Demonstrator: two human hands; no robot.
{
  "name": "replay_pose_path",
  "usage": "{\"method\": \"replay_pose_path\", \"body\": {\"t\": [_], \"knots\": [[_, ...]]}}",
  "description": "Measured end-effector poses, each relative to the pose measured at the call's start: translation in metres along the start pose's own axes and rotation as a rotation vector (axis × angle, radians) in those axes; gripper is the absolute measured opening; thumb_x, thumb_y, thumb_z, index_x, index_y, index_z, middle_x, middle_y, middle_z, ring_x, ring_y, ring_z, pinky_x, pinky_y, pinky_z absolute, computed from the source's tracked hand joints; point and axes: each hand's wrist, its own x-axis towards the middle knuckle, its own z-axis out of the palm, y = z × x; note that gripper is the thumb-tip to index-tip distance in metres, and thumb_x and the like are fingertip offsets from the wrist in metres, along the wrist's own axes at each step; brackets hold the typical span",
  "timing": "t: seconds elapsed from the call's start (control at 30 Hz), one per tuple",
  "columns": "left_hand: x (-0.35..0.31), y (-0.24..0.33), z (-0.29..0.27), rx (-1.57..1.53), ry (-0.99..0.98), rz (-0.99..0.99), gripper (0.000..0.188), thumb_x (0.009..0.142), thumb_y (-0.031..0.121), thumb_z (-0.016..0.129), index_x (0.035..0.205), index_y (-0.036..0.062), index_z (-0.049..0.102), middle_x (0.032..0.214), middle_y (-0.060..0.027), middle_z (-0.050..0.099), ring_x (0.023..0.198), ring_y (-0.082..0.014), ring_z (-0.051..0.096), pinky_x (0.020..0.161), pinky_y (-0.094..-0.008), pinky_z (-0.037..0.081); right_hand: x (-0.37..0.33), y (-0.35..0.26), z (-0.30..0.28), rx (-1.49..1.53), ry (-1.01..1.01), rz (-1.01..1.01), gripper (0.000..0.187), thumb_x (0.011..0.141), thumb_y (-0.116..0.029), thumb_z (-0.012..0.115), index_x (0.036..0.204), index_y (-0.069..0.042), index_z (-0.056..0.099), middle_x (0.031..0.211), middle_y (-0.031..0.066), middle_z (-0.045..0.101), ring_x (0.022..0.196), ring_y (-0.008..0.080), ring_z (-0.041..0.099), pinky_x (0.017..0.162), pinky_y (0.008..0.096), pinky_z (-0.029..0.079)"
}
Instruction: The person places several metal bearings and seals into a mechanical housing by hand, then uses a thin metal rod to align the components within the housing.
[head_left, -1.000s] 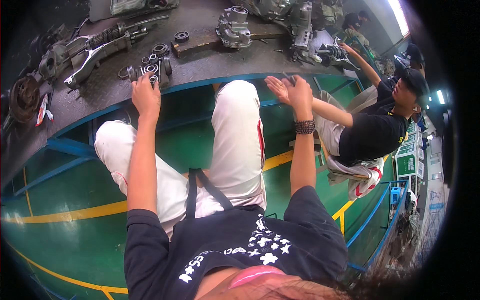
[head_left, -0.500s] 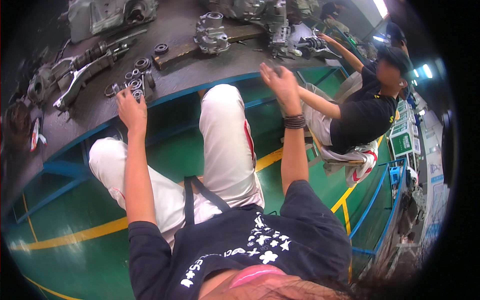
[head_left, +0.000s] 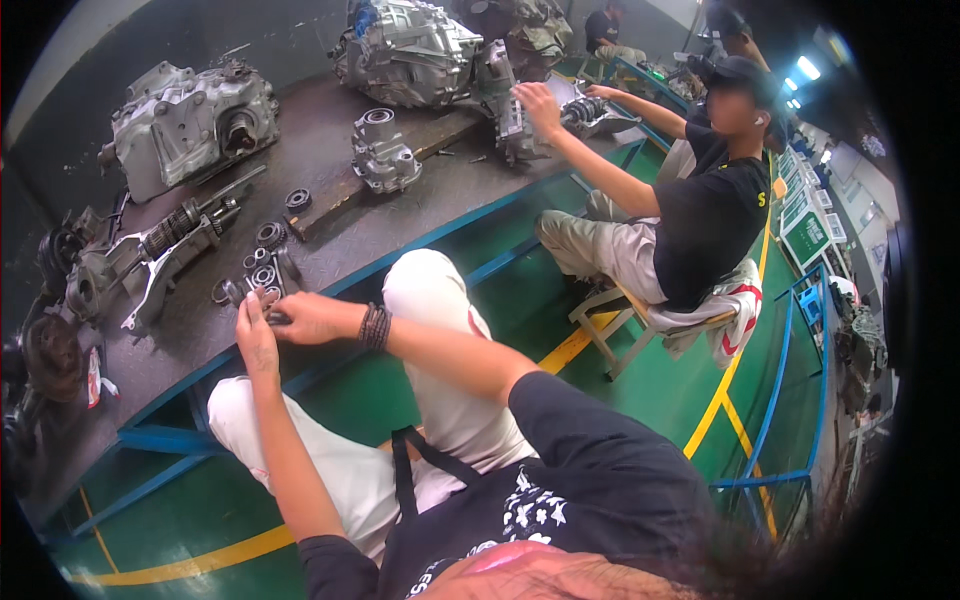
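Observation:
My left hand (head_left: pixel 258 338) and my right hand (head_left: pixel 308 318) meet at the near edge of the workbench (head_left: pixel 330 240). Their fingers are closed close together, around something small and dark that I cannot make out. Just beyond the fingertips lies a group of metal bearings and rings (head_left: pixel 262 277). A toothed ring (head_left: pixel 270 235) is at the back of that group. Another bearing (head_left: pixel 298 200) lies farther off, beside a wooden board (head_left: pixel 335 205).
A gear shaft in an open casting (head_left: pixel 170 235) lies left of the bearings, with a large gearbox housing (head_left: pixel 190 130) behind. A smaller housing (head_left: pixel 383 155) stands near the board, a bigger one (head_left: pixel 410 55) farther back. To the right, a seated co-worker (head_left: pixel 700 190) reaches over metal parts.
My right hand has swung left from the bench's right side to join my left hand by the bearings. The view has shifted, showing more of the bench's back. The co-worker's near arm has come into sight.

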Motion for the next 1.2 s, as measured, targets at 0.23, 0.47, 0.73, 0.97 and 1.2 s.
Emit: {"method": "replay_pose_path", "body": {"t": [0.23, 0.47, 0.73, 0.97, 1.2], "knots": [[-0.025, 0.026, 0.026, 0.372, -0.183, 0.157, 0.034, 0.102, 0.028, 0.056, 0.12, 0.0004, 0.063, 0.107, -0.0131, 0.071, 0.098, -0.0196, 0.067, 0.09, -0.0321, 0.051, -0.018, 0.01, 0.029, 0.034, 0.036, 0.179, 0.023, 0.085, -0.014, 0.062, 0.102, 0.001, 0.064, 0.098, 0.024, 0.07, 0.09, 0.0443, 0.067, 0.078, 0.0497, 0.054], [-0.027, 0.023, 0.023, 0.215, 0.103, 0.172, 0.06, 0.101, 0.04, 0.056, 0.142, -0.0008, 0.042, 0.129, -0.0178, 0.06, 0.114, -0.0255, 0.061, 0.097, -0.0341, 0.046, 0.001, 0.02, 0.036, 0.664, 0.2, 0.308, 0.028, 0.098, -0.032, 0.054, 0.096, -0.006, 0.065, 0.076, 0.0115, 0.065, 0.067, 0.0249, 0.062, 0.057, 0.0354, 0.047], [-0.057, 0.055, 0.031, 0.38, -0.35, 0.231, 0.142, 0.052, 0.022, 0.098, 0.159, 0.0155, 0.005, 0.155, -0.0226, 0.03, 0.133, -0.0342, 0.045, 0.11, -0.0413, 0.041, -0.001, 0.025, 0.016, 1.31, 0.088, 0.563, 0.028, 0.103, -0.035, 0.045, 0.087, -0.015, 0.056, 0.065, -0.0066, 0.043, 0.047, 0.0066, 0.029, 0.04, 0.0226, 0.022], [-0.063, 0.066, 0.026, 0.349, -0.428, 0.143, 0.139, 0.047, 0.01, 0.097, 0.159, 0.0156, 0.014, 0.156, -0.0195, 0.03, 0.132, -0.0322, 0.046, 0.111, -0.0419, 0.042, -0.017, 0.016, 0.005, 1.317, -0.182, 0.609, 0.032, 0.107, -0.04, 0.038, 0.083, -0.02, 0.044, 0.06, -0.0094, 0.029, 0.045, 0.0052, 0.02, 0.039, 0.0227, 0.017], [-0.063, 0.063, 0.026, 0.595, -0.426, 0.281, 0.14, 0.042, 0.02, 0.098, 0.157, 0.0152, 0.02, 0.154, -0.0186, 0.031, 0.133, -0.0343, 0.046, 0.11, -0.0417, 0.042, -0.019, 0.014, 0.004, 1.349, -0.184, 0.673, 0.039, 0.105, -0.046, 0.04, 0.077, -0.02, 0.039, 0.06, -0.0095, 0.028, 0.047, 0.0064, 0.022, 0.042, 0.0236, 0.018]]}}
